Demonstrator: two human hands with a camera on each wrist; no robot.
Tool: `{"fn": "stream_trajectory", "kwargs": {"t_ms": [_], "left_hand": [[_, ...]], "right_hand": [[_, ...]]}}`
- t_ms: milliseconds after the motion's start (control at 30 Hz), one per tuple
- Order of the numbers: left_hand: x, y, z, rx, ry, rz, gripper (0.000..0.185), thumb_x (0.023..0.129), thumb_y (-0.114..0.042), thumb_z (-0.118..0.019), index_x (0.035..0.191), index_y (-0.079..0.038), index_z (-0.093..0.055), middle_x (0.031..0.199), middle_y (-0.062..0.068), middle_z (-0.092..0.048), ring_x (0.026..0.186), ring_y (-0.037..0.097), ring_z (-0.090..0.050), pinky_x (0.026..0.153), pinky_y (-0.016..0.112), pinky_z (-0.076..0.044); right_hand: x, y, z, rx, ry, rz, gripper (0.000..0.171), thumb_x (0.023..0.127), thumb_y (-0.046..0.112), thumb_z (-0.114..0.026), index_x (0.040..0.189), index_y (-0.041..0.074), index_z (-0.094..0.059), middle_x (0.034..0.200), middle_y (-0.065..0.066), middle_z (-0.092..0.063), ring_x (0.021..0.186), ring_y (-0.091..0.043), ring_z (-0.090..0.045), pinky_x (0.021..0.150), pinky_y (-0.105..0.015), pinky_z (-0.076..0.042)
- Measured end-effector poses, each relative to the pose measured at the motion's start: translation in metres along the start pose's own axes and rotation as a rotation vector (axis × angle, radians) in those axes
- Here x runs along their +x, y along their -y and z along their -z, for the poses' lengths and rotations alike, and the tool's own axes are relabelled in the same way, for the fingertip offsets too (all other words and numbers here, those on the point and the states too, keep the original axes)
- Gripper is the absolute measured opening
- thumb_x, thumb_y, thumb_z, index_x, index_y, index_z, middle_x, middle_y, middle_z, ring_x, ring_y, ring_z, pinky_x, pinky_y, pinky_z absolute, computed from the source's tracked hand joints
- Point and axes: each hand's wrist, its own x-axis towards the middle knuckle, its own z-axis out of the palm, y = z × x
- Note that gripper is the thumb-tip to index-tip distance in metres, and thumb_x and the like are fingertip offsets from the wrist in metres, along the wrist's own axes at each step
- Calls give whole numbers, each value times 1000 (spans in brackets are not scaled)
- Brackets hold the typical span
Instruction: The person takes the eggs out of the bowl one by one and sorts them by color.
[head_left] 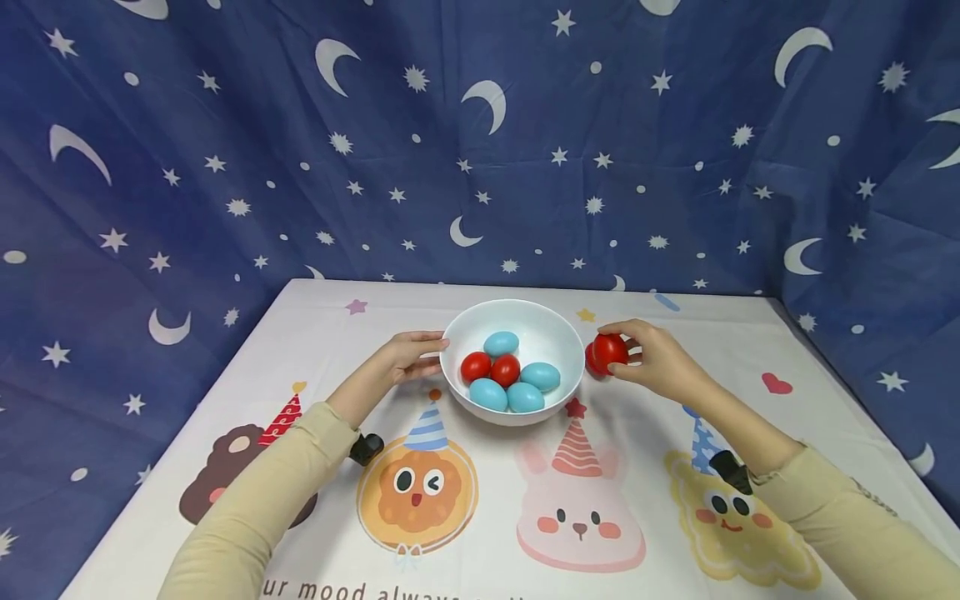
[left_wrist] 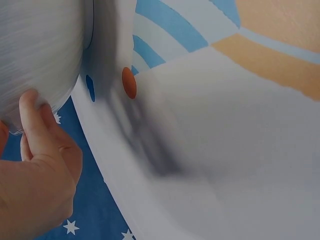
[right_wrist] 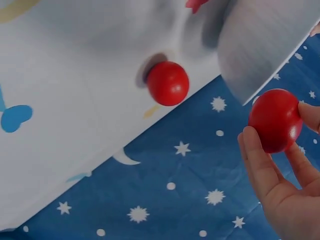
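At the centre of the head view, the left hand (head_left: pixel 408 357) rests with straight fingers against the outer wall of the white bowl (head_left: pixel 551 329). Just right of the bowl, the right hand (head_left: pixel 656 358) pinches a red egg (head_left: pixel 609 350) in its fingertips; a second red egg (right_wrist: pixel 168 83) lies on the tablecloth (head_left: pixel 480 525) beside it.

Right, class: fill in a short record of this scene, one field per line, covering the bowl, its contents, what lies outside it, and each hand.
Bowl: round white bowl on the cartoon-printed white tablecloth
Contents: four light blue eggs and two glossy red eggs
Outside the bowl: one more red egg on the cloth, right of the bowl
Left hand: fingers touch the bowl's outer wall
Right hand: pinches a red egg held in the fingers, beside the rim
Backdrop: blue star-and-moon fabric
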Motion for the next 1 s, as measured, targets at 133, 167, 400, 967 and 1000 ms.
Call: {"fn": "stream_trajectory", "kwargs": {"t_ms": [133,167,400,967,1000], "left_hand": [[0,0,0,0,0,2,51,93,-14,-60,141,-11,-44,126,8,-52,80,10,-60,67,17,-61],[0,0,0,-3,1,3,51,93,-14,-60,141,-11,-44,126,8,-52,81,10,-60,67,17,-61],[1,0,2,-6,3,6,52,93,-14,-61,142,-12,-43,130,9,-50,82,10,-60,68,17,-61],[-2,0,0,26,-2,-16,50,93,-13,-60,140,-10,-45,119,8,-54,76,9,-61,67,18,-61],[-2,0,1,23,-2,-19,50,93,-13,-60,140,-10,-45,119,8,-54,76,9,-61,67,17,-61]], "right_hand": [[-2,-6,0,-20,-2,-11,49,78,-1,-72,124,-5,-55,123,-27,-55,101,-40,-58,83,-51,-59],[-2,-7,0,-25,-3,-11,49,78,-1,-72,123,-6,-56,122,-27,-55,100,-40,-58,83,-51,-59],[-2,-17,-2,-41,-6,-3,47,77,-2,-72,121,-6,-57,120,-28,-56,97,-39,-59,82,-52,-59],[9,-60,-5,-98,-31,-51,43,76,-2,-69,117,-11,-57,113,-32,-58,88,-40,-60,80,-52,-59],[10,-62,-5,-98,-28,-58,43,76,-2,-69,117,-11,-57,112,-32,-57,88,-40,-60,79,-52,-59]]}}
